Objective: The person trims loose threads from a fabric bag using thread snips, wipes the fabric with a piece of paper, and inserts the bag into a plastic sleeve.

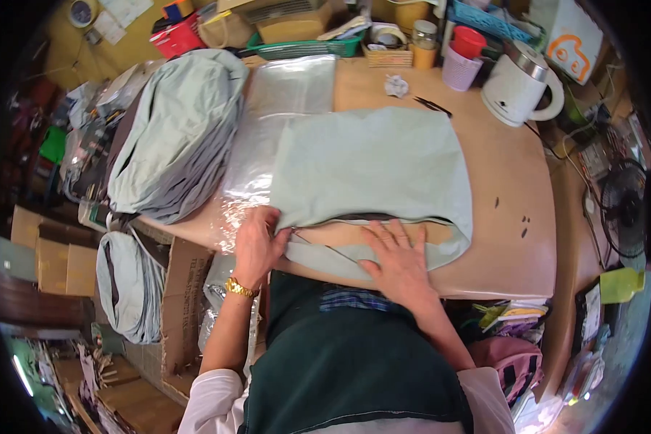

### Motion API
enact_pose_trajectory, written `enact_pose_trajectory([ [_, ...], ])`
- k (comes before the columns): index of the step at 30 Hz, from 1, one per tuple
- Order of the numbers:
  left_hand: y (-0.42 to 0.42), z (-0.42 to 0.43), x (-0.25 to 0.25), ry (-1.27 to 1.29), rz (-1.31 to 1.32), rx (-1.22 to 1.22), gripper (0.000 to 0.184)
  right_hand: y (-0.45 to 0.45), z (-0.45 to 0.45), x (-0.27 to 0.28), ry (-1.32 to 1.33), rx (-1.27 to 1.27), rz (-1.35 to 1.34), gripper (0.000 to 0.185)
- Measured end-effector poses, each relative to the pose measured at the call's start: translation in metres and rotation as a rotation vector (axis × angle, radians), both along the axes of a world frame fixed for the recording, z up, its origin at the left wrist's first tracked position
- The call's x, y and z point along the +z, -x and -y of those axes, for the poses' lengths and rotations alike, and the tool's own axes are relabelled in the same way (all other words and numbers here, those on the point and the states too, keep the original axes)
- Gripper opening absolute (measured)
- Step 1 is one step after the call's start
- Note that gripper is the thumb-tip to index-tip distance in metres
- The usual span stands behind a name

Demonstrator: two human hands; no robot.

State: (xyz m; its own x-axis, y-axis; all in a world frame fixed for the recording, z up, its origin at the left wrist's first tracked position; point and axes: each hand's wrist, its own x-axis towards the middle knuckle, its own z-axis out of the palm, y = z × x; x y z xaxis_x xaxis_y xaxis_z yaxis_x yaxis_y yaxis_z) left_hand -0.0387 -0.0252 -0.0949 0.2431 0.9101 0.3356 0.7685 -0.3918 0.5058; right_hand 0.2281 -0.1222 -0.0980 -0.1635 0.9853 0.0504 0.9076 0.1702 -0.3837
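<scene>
Along the counter's (510,253) front edge, left grip (257,242) pinches pale cloth (372,163), right grip (398,264) spreads flat; uneven pulling could crease it

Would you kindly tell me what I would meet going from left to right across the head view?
Large fabric bundle, left hand, right hand, lilac cup, white kettle, black fan.

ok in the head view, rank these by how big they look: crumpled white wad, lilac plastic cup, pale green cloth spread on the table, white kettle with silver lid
Largest to smallest:
1. Pale green cloth
2. White kettle
3. Lilac plastic cup
4. Crumpled white wad
</scene>
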Motion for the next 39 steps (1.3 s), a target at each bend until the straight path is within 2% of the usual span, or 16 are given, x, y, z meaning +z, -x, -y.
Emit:
enact_pose_trajectory([
  [1, 0.002, 0.005, 0.004, -0.007, -0.001, 0.022, 0.034, -0.003, 0.000, 0.000, -0.117, -0.008, -0.067, 0.049],
  [2, -0.003, 0.013, 0.006, 0.051, 0.047, 0.000, 0.028, -0.005, -0.002, -0.001, -0.118, 0.009, -0.067, 0.049],
  [5, -0.018, 0.033, 0.020, 0.135, 0.113, -0.058, 0.022, -0.001, -0.007, 0.014, -0.332, -0.075, -0.311, 0.018],
  [6, -0.025, 0.037, 0.026, 0.152, 0.124, -0.100, 0.022, 0.006, -0.007, 0.016, -0.329, -0.079, -0.298, 0.018],
  [8, -0.035, 0.045, 0.035, 0.189, 0.139, -0.138, 0.020, 0.017, -0.005, 0.018, -0.104, -0.046, -0.607, 0.022],
  [9, -0.039, 0.049, 0.037, 0.143, 0.123, -0.177, 0.020, 0.025, -0.004, 0.017, -0.108, -0.060, -0.592, 0.022],
  [11, -0.047, 0.055, 0.035, 0.067, 0.124, -0.246, 0.021, 0.039, -0.004, 0.008, -0.109, -0.034, -0.822, 0.027],
  [12, -0.050, 0.058, 0.033, 0.068, 0.138, -0.265, 0.021, 0.043, -0.003, 0.002, -0.114, -0.051, -0.807, 0.027],
  [14, -0.051, 0.062, 0.031, 0.074, 0.145, -0.251, 0.027, 0.048, 0.000, -0.011, -0.072, -0.112, -0.987, 0.033],
  [19, -0.051, 0.064, 0.035, 0.089, 0.118, -0.262, 0.026, 0.049, 0.009, -0.015, -0.234, -0.092, -0.874, 0.034],
  [21, -0.050, 0.064, 0.035, 0.079, 0.110, -0.260, 0.025, 0.045, 0.006, -0.009, -0.476, 0.042, -0.525, 0.034],
  [24, -0.048, 0.064, 0.030, 0.107, 0.149, -0.260, 0.023, 0.044, 0.008, -0.009, -0.488, 0.062, -0.460, 0.031],
  [31, -0.047, 0.066, 0.035, 0.168, 0.168, -0.294, 0.018, 0.040, 0.009, -0.006, -0.513, 0.064, -0.438, 0.025],
  [33, -0.049, 0.067, 0.039, 0.194, 0.163, -0.274, 0.012, 0.041, 0.012, -0.003, -0.169, -0.089, -0.828, 0.019],
  [36, -0.052, 0.066, 0.034, 0.120, 0.167, -0.257, 0.013, 0.047, 0.011, 0.002, -0.092, -0.115, -0.901, 0.011],
  [39, -0.048, 0.066, 0.030, 0.130, 0.114, -0.296, 0.012, 0.044, 0.011, -0.001, -0.289, -0.022, -0.715, 0.007],
])
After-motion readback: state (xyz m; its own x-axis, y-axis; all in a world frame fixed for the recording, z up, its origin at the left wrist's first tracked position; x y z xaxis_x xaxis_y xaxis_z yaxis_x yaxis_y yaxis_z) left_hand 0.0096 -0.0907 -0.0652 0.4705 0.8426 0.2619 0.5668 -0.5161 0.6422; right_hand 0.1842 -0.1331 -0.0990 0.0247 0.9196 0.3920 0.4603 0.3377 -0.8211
